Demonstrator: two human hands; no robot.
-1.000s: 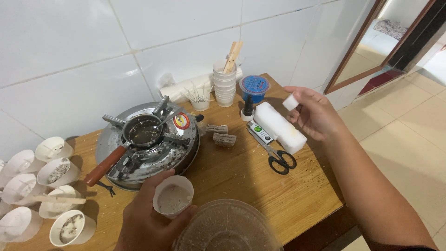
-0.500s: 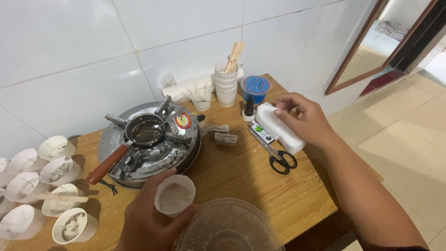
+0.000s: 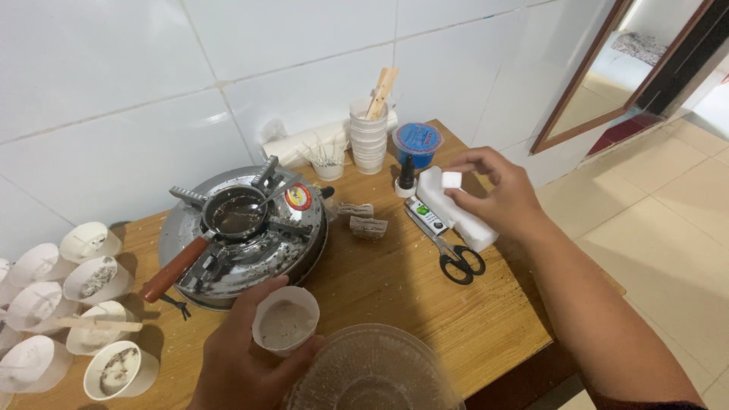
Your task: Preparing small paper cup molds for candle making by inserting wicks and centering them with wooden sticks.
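Note:
My left hand (image 3: 243, 364) grips a small white cup (image 3: 284, 320) with pale set filling, held just in front of the round metal stove (image 3: 243, 235). My right hand (image 3: 497, 193) pinches a small white cube (image 3: 451, 180) between thumb and fingers, right above the long white block (image 3: 454, 206) lying on the wooden table (image 3: 425, 304). A small dark pan (image 3: 234, 213) with a reddish-brown handle sits on the stove with dark liquid in it.
Black scissors (image 3: 454, 257) and a cutter lie beside the block. A clear glass bowl (image 3: 368, 372) is at the front edge. Several filled white cups (image 3: 83, 288) crowd the left. Stacked cups with wooden sticks (image 3: 368, 137), a blue tub (image 3: 416, 142), a small dropper bottle (image 3: 407, 176).
My right hand went from holding the cube up in the air down to the white block, and now holds the cube just over it. The left hand and its cup stayed put.

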